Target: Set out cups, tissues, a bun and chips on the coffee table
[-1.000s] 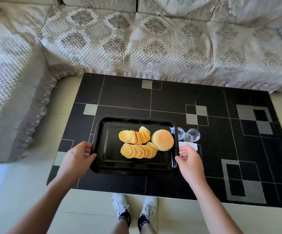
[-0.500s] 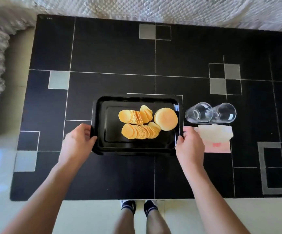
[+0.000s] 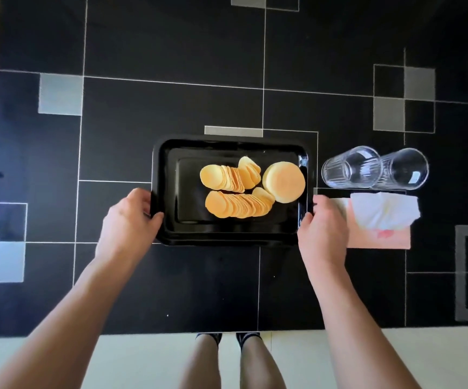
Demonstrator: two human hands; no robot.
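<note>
Hands, my left hand (image 3: 127, 220) and right hand (image 3: 322, 228), grip black rectangular tray (image 3: 171, 231) of chips (image 3: 235, 192) and bun (image 3: 283, 182) on tabletop (image 3: 143, 108); glass cups (image 3: 375, 168), tissues (image 3: 381, 214) placed; nearly done.

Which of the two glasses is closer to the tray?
The left glass, right beside the tray; the other glass stands behind it, farther right.

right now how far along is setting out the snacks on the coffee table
Done: two cups and the tissues sit on the coffee table. In hand: left hand and right hand grip the tray carrying the chips and bun. Left: letting go of the tray.
</note>
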